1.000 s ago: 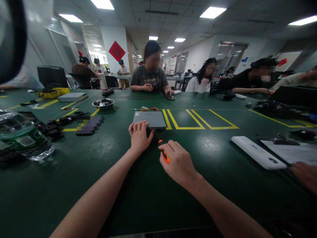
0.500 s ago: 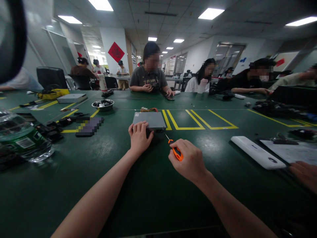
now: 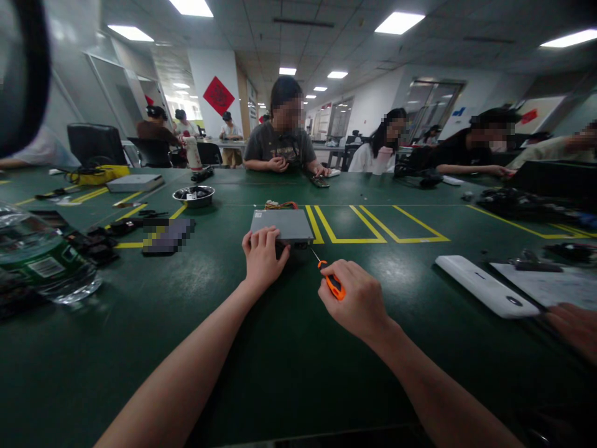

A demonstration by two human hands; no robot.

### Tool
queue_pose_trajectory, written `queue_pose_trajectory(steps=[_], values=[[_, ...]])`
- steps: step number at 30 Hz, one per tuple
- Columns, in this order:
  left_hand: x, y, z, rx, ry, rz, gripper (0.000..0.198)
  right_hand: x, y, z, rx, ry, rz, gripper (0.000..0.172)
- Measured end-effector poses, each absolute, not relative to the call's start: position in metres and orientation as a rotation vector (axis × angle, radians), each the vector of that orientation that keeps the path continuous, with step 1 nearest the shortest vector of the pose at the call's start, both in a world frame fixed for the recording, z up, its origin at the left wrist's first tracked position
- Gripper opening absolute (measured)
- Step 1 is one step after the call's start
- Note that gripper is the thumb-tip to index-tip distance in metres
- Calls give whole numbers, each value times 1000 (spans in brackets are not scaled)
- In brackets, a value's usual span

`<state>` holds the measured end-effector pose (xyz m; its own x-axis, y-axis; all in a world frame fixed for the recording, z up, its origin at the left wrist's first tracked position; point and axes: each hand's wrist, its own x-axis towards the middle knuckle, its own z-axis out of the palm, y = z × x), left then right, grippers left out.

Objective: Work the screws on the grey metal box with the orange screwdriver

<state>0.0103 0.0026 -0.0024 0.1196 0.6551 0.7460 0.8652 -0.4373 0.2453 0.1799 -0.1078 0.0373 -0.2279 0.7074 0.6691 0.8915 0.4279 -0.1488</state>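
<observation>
A grey metal power supply (image 3: 284, 225) lies flat on the green table, with coloured wires (image 3: 281, 205) coming out at its far side. My left hand (image 3: 265, 254) grips its near left edge, fingers on the top face and thumb along the front. In my right hand (image 3: 354, 295) is an orange and black screwdriver (image 3: 334, 287), held by the handle. Its thin shaft points up and left to the front right corner of the power supply. Whether the tip sits in a screw is too small to tell.
A steel bowl (image 3: 194, 196) with small parts stands beyond, on the left. A phone (image 3: 168, 238) and a large water bottle (image 3: 44, 261) are at left. To the right lie a white device (image 3: 485, 286) and a clipboard (image 3: 550, 280), beside another person's hand (image 3: 576, 326). Several people sit around.
</observation>
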Motion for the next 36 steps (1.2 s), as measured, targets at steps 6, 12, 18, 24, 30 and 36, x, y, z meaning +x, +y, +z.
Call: queue_pose_trajectory(steps=[6,12,18,24,30,36], values=[[9,2,-2,-2152,-1493,-1207,32,180,-107,37,-1336,-1992,-362,9],[9,3,-3,-2148,-1494,-1207,32,179,-108,39,-1367,-1991,-348,10],[9,3,-3,-2155,-1485,-1205,32,176,-112,40,-1545,-1904,-274,22],[8,3,-3,-2158,-1476,-1216,30,173,-115,38,-1454,-1982,-386,7],[8,3,-4,-2157,-1474,-1208,29,171,-116,42,-1410,-2053,-380,10],[8,3,-3,-2164,-1470,-1212,31,175,-115,44,-1484,-1911,-291,28]])
